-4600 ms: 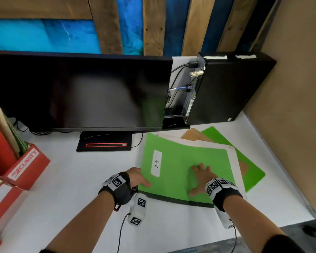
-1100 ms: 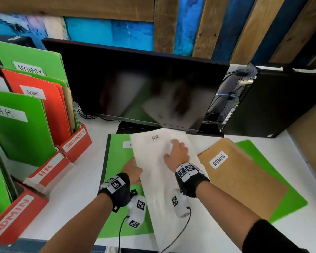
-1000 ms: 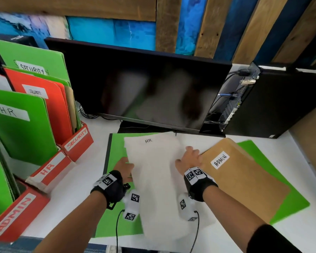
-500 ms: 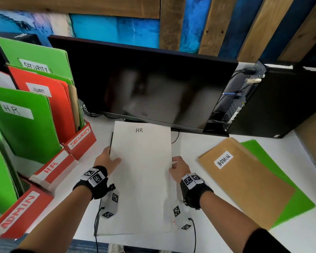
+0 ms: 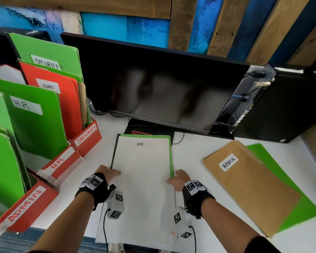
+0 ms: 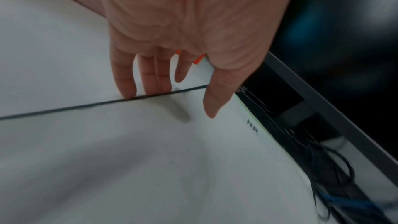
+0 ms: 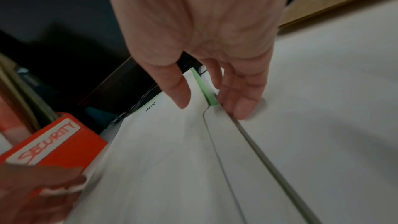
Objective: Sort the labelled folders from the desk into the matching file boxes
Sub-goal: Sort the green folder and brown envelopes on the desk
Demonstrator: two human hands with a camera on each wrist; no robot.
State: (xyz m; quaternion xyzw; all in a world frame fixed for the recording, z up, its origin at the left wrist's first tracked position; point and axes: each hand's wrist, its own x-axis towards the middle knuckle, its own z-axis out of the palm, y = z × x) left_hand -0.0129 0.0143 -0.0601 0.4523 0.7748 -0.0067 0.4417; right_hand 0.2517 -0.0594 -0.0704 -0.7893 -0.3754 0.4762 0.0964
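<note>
Folders (image 5: 142, 179) marked HR, white on green, lying just right of the HR box (image 5: 60, 164). Left hand (image 5: 106, 175) resting loose-fingered at their left edge, right hand (image 5: 178, 178) likewise opposite, neither gripping yet. Squaring both edges before lifting together.

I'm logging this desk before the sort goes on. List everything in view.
White HR folder: 1, white, desk centre, on a green folder.
ADMIN folder: 1, brown, right, on another green folder.
File boxes: 3, red, left: SECURITY, HR, ADMIN, holding green and red folders.
Monitor: 1, black, behind.
Computer: 1, black, right rear.
Left hand, right hand: at the stack's side edges.
</note>
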